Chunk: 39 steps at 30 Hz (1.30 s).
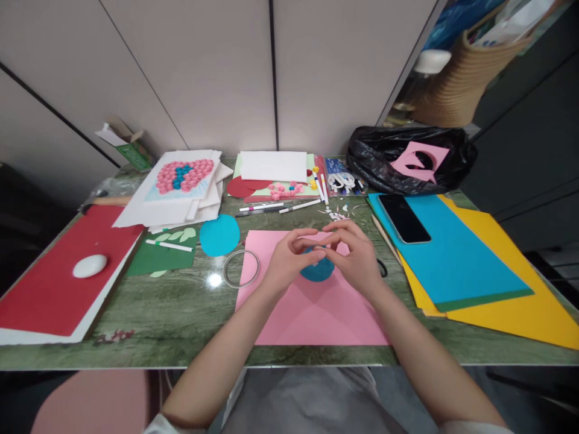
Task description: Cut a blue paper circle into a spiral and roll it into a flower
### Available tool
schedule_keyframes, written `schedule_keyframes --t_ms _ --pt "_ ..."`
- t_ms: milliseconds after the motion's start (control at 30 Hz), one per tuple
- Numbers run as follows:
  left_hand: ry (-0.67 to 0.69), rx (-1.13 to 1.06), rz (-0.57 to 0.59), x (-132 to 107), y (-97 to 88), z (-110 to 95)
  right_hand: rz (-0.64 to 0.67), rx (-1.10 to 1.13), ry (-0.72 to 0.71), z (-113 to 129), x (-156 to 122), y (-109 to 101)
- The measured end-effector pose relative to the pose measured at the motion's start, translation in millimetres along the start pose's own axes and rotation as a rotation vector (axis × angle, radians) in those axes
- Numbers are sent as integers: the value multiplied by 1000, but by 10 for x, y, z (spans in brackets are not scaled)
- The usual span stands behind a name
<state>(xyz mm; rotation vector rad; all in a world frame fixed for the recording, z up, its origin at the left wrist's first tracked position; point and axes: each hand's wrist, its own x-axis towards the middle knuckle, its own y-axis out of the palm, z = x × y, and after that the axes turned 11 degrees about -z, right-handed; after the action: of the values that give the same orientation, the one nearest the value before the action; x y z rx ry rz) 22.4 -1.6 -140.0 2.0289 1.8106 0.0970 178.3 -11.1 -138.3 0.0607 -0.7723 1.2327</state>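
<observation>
Both hands meet over a pink paper sheet (312, 307) lying in front of me on the green table (181, 307). My left hand (289, 256) and my right hand (355, 253) pinch a blue paper piece (318, 271) between their fingertips, fingers curled together. The blue piece hangs partly hidden under the fingers. A clear tape ring (241, 268) lies just left of my left hand. A blue paper circle (219, 235) lies beyond it.
Blue and yellow sheets (452, 259) with a black phone (404, 218) lie at right. A black bag (407, 160) sits behind them. Markers (280, 208), a paper stack with pink rosettes (181, 181), a red sheet (58, 277) with a white oval object (89, 266), and green paper (163, 253) lie at left.
</observation>
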Motion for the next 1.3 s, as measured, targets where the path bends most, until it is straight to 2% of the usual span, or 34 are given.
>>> schedule_keyframes --t_ms 567,900,1100,1300 --pt "-12 -68 110 17 -10 97 22 -53 -90 41 0 15" --pt "-58 -148 15 25 9 45 52 -20 -47 80 -6 -4" --pt "16 -86 34 74 -32 57 96 -20 -86 24 -24 28" --pt "140 52 -13 79 -27 32 132 -18 -107 -58 -47 77"
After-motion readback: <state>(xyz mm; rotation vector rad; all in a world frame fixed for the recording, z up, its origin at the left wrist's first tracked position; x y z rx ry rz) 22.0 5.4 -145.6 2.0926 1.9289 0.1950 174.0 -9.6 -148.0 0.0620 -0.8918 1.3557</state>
